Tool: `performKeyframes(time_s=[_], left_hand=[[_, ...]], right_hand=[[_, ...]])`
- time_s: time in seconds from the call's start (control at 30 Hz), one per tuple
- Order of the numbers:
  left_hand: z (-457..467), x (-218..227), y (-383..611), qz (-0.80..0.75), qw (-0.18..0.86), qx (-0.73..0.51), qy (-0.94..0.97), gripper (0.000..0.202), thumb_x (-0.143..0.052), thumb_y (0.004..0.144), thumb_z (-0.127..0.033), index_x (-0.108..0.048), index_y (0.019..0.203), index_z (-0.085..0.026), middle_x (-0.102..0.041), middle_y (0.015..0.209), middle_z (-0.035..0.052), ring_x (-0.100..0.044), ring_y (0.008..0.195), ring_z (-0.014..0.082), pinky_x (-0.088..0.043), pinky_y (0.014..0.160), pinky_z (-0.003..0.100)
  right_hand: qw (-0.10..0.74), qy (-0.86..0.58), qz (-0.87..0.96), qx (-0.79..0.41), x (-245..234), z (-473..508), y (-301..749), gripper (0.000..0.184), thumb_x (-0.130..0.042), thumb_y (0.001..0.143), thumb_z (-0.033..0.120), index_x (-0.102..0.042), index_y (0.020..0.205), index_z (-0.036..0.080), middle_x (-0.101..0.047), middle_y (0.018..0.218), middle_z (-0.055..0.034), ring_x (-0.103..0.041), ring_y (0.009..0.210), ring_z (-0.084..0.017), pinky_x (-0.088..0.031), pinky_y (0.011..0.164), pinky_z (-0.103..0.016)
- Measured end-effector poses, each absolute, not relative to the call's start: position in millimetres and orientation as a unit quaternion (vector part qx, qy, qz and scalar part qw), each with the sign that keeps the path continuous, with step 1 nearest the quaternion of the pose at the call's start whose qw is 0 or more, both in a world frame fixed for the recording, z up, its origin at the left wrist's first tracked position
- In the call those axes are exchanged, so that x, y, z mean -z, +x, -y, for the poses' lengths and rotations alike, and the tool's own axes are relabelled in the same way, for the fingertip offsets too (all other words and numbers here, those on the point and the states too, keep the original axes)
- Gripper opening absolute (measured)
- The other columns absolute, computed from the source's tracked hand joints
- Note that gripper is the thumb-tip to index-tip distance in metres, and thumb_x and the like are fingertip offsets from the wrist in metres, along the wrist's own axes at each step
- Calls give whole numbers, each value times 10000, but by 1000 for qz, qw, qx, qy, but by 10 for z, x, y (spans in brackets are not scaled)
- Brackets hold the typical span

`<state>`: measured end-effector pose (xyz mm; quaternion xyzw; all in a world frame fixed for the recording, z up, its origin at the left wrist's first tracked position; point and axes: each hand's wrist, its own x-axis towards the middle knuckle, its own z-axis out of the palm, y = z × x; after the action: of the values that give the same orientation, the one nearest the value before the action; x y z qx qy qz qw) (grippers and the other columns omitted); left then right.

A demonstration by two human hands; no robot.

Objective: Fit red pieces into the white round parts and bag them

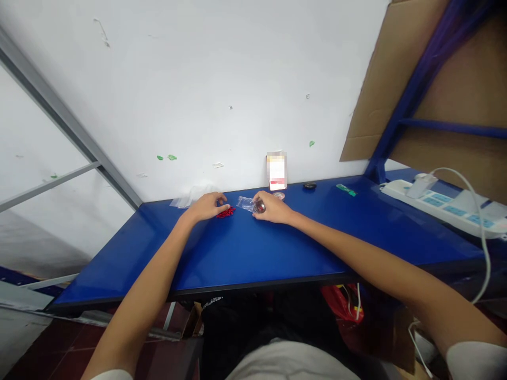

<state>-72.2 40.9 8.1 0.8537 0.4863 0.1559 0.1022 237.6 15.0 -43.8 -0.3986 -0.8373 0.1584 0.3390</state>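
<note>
On the blue tabletop (245, 253), my left hand (208, 206) rests beside a small pile of thin red pieces (225, 212). Its thumb reaches the pile's edge, while the fingers curl above with a gap between them and the thumb. My right hand (275, 207) grips a small clear plastic bag (245, 203), whose free end points toward the left hand. A shiny dark reddish round object (259, 206) shows at the right fingers; whether it lies inside the bag I cannot tell. Several flat clear bags (192, 196) lie behind the left hand.
A phone with a lit screen (277, 171) leans on the wall behind a tape roll (279, 196). Farther right are a black oval object (309, 186), a green tool (347, 190) and a white power strip (443, 206) with a cable. A blue metal frame (407, 105) rises there.
</note>
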Motion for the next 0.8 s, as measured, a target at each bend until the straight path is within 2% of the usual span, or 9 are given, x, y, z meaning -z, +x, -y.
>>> performKeyframes(time_s=[0.07, 0.27, 0.5, 0.57, 0.67, 0.8], left_hand=[[-418, -50, -690, -484, 102, -145, 857, 419, -656, 907, -516, -777, 1132, -185, -783, 1049, 98, -680, 854, 246, -493, 753, 349], [-479, -13, -724, -453, 101, -169, 869, 234, -623, 916, -361, -797, 961, -212, -790, 912, 66, -698, 807, 221, -498, 778, 333], [-447, -69, -725, -479, 211, -279, 805, 300, -682, 906, -471, -745, 949, -180, -725, 695, 37, -706, 623, 195, -532, 622, 288], [-436, -81, -719, -484, 225, -298, 791, 311, -686, 906, -478, -731, 963, -175, -726, 702, 38, -711, 619, 196, -533, 607, 285], [-431, -74, -715, -488, 178, -254, 816, 295, -674, 924, -467, -756, 949, -185, -733, 718, 37, -693, 636, 194, -511, 638, 294], [-427, -41, -678, -450, 96, -211, 863, 293, -640, 952, -448, -807, 979, -208, -776, 933, 70, -675, 756, 202, -501, 742, 323]], right_hand=[[343, -402, 835, -154, 467, -162, 2366, 466, -835, 797, 310, -600, 1186, 211, -693, 1215, -91, -685, 1070, -275, -537, 897, -390], [341, -401, 839, -141, 497, -172, 2362, 493, -824, 813, 304, -598, 1241, 212, -681, 1263, -109, -677, 1135, -293, -556, 939, -413], [351, -399, 839, -118, 494, -175, 2373, 490, -825, 817, 301, -605, 1247, 220, -679, 1247, -98, -667, 1147, -291, -546, 944, -409], [349, -400, 840, -117, 486, -169, 2372, 485, -826, 819, 302, -606, 1245, 224, -679, 1244, -96, -665, 1149, -291, -544, 943, -407], [344, -400, 841, -118, 477, -159, 2369, 477, -826, 818, 304, -610, 1235, 226, -682, 1235, -95, -668, 1131, -284, -545, 930, -399], [340, -394, 845, -124, 482, -160, 2365, 468, -820, 818, 316, -612, 1227, 220, -689, 1211, -89, -676, 1093, -273, -545, 905, -386]])
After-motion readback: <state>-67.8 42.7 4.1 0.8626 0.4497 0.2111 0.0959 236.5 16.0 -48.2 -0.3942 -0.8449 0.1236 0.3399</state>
